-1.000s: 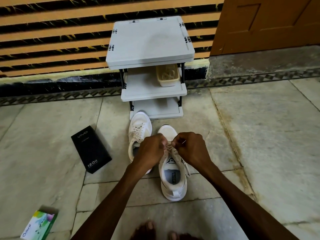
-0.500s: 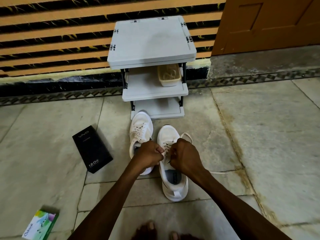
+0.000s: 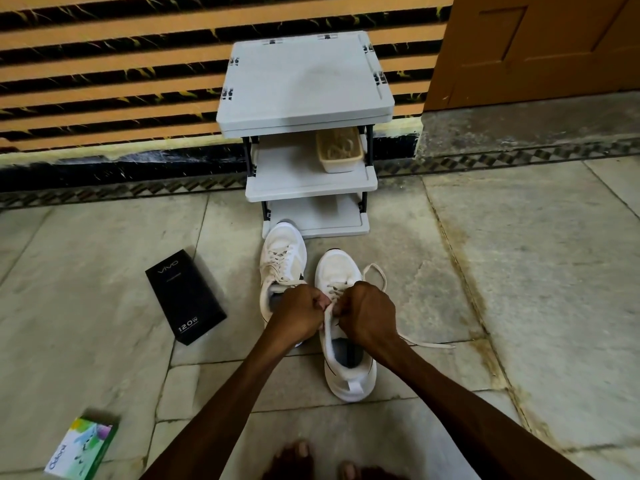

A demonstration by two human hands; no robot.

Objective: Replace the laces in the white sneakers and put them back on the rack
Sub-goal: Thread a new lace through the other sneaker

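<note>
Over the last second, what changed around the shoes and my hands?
The lace got pulled out: a loop now stands beyond the right hand and a free end trails on the floor to that side. The left hand and right hand still pinch it over the nearer sneaker. The other sneaker, rack, black box and green box stayed put.

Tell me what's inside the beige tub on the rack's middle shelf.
The beige tub holds a tangle of pale cords, likely laces. Its far end hides under the rack's top shelf.
</note>
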